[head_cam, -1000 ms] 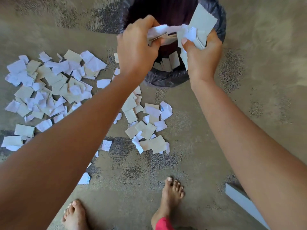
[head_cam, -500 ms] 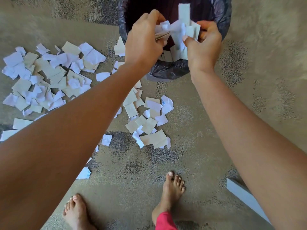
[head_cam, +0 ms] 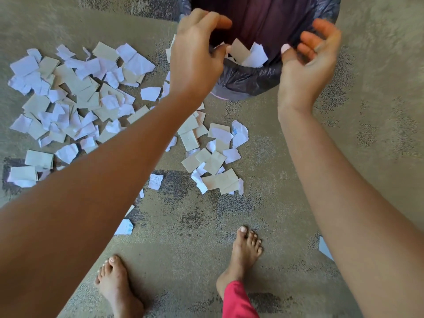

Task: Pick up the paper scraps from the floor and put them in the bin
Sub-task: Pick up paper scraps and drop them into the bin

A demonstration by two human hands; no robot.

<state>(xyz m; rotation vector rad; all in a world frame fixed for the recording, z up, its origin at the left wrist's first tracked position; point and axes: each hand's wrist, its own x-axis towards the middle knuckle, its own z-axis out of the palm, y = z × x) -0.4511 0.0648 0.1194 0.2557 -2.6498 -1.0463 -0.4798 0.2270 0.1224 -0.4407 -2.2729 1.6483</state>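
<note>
Scraps (head_cam: 75,104) lie in a thick heap on the floor (head_cam: 202,226) at the left, well apart from the bin (head_cam: 247,83). The left hand (head_cam: 195,58) hangs by the bin's near rim, fingers loosely curved round nothing. A smaller cluster (head_cam: 213,154) sits on the floor below it, and a few pieces (head_cam: 250,55) rest inside the bin. The right hand (head_cam: 307,65), blurred, is spread and empty. I'd scoop the near cluster next with both hands cupped, then let go low inside the mouth so nothing flutters out.
</note>
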